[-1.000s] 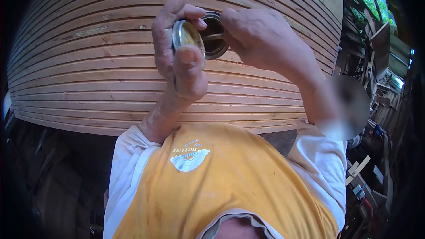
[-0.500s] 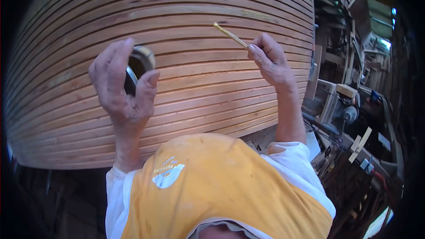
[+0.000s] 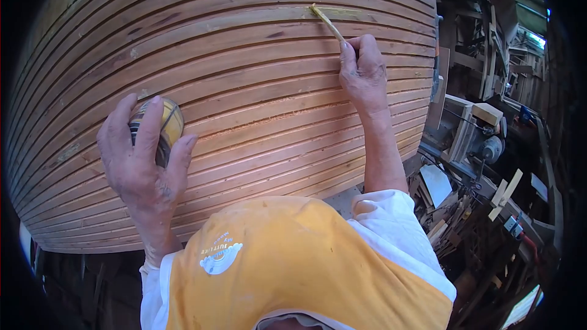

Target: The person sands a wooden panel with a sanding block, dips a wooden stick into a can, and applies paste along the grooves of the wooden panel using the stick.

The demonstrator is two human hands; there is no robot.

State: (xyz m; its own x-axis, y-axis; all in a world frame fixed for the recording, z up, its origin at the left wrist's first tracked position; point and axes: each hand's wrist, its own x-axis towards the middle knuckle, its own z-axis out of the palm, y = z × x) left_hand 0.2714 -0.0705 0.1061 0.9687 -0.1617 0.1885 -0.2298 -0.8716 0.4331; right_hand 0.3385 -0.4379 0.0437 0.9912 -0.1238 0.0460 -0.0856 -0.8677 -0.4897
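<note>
A curved surface of narrow wooden planks (image 3: 263, 98) with dark grooves between them fills most of the view. My left hand (image 3: 137, 159) is wrapped round a small can (image 3: 172, 121) with a yellow and dark side, close to the planks on the left; its opening is not seen from here. Between thumb and fingers, my right hand (image 3: 365, 73) pinches a thin stick (image 3: 328, 23). The stick's tip, coated in something yellowish, meets a plank high on the surface, beside a wet-looking yellowish streak (image 3: 342, 12).
To the right stands a cluttered work area with a grey power tool (image 3: 491, 148), a wood block (image 3: 487, 113), crossed wood strips (image 3: 506, 194) and many scraps. A white sheet (image 3: 435, 184) lies near my right elbow. The planked surface ends along its lower edge.
My right hand has moved up, bringing the stick's tip to the upper plank. My left hand has lowered to the left and tilted the can, so its side shows instead of its opening.
</note>
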